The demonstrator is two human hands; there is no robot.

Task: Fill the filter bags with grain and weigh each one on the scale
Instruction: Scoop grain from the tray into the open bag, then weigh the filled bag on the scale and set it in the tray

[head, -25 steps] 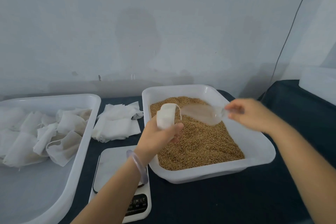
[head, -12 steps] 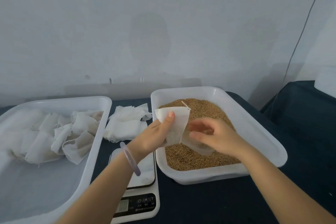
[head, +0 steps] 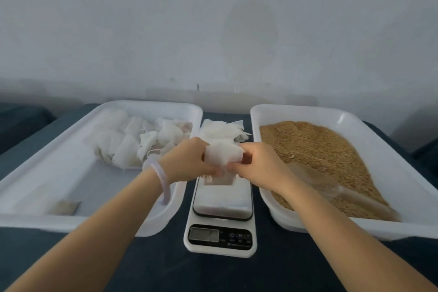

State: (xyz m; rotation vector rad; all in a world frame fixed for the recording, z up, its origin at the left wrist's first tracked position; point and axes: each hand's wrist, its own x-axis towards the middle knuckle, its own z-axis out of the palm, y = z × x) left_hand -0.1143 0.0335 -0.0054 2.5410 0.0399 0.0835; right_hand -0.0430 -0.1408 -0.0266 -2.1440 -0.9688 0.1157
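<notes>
- Head view. Bench [head: 213, 272]: covered in a dark blue-grey cloth with a matte surface. Behind it is a pale grey wall [head: 213, 19], plain, with faint darker patches.
- Left tray [head: 151, 104]: white plastic, rectangular with rounded corners and a raised rim. At its far end is a loose heap of white bags [head: 132, 140], thin, crinkled and fabric-like. A small flat tan packet [head: 67, 206] lies near the front left corner.
- Right tray [head: 296, 108]: same white plastic and shape. It holds grain [head: 320, 147], golden-brown and fine, banked higher toward the right side. A clear plastic scoop [head: 315, 180] lies on the grain near the front.
- Scale [head: 221, 199]: on the bench between the two trays. White body, glossy rectangular platform with a dark edge, black front panel with a small display and buttons; reading too blurred to tell.
- Stack of empty bags [head: 220, 130]: white, with ragged edges, on the bench just behind the scale.
- Filter bag [head: 222, 155]: white and soft, held above the far end of the scale platform. Cannot tell whether its lower edge touches the platform.
- Left hand [head: 189, 161]: grip closed on the bag's left side. A pale translucent bracelet [head: 163, 178] is on the wrist.
- Right hand [head: 258, 163]: grip pinching the bag's right side.
</notes>
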